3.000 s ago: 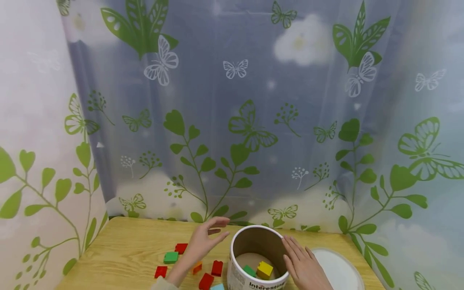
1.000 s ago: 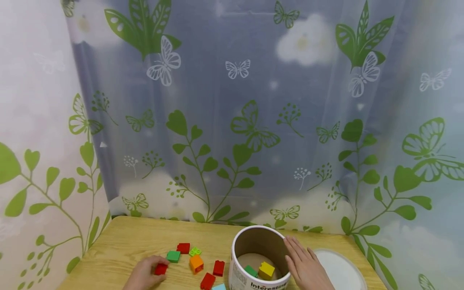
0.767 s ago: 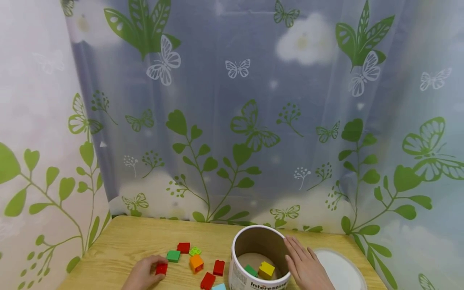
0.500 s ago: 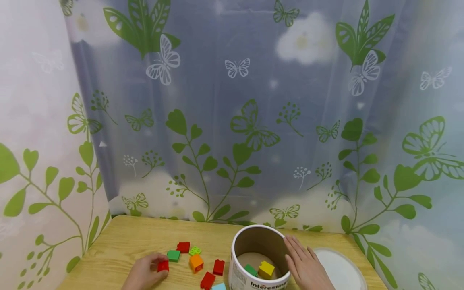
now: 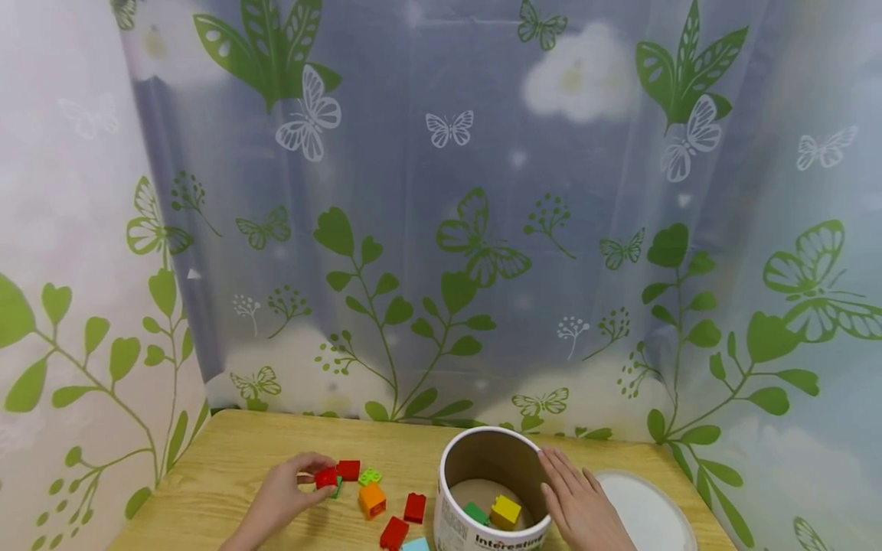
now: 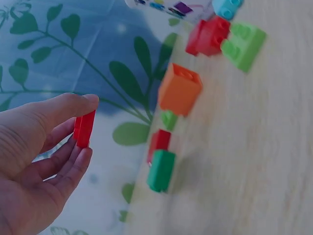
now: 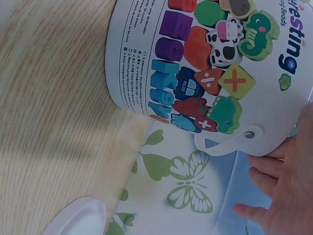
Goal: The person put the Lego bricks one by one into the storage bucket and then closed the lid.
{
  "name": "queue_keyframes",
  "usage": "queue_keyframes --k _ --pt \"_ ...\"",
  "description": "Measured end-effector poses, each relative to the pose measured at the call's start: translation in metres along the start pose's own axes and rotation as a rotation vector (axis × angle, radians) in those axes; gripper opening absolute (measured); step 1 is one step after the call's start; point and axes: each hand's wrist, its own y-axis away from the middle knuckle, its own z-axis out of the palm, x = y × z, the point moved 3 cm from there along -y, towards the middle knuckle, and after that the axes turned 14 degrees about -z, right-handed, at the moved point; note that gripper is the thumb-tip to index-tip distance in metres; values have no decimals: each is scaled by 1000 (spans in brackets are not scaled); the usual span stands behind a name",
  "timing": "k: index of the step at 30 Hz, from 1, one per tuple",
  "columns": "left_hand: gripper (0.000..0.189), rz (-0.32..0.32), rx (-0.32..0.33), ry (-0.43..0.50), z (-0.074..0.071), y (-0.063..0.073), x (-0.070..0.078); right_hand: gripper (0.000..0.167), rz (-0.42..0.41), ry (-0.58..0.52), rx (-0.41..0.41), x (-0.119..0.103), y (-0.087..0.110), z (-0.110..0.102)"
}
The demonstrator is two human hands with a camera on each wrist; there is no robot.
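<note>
On the left, the left hand [image 5: 288,488] pinches a small red plastic brick [image 5: 326,479] by its edges, just beside a green plastic brick [image 5: 337,487]; a slack fingertip could drop it or nudge that neighbour; its faces look smooth and hard; next, on the table, stands a boxy orange plastic block [image 5: 373,501]; then the white cylindrical bucket [image 5: 442,478], brown inside, holding a yellow block [image 5: 505,512]; the right hand [image 5: 582,501] rests straight fingers against its rim, grasping nothing; too hard a push might tip it; furthest right lies a flat, round white lid [image 5: 648,513].
</note>
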Motion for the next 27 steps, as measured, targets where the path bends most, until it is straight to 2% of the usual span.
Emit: queue_keyframes --k 7,17,22,27 --pt "32 64 -3 14 3 0 25 46 -11 4 9 -1 0 0" --pt "33 163 -74 81 15 0 65 46 -7 -6 0 0 0 0" --pt "32 213 -96 97 24 -2 84 46 -8 -11 -3 -1 0 0" --pt "30 270 -92 72 37 -7 100 46 -2 -12 -4 0 0 -1"
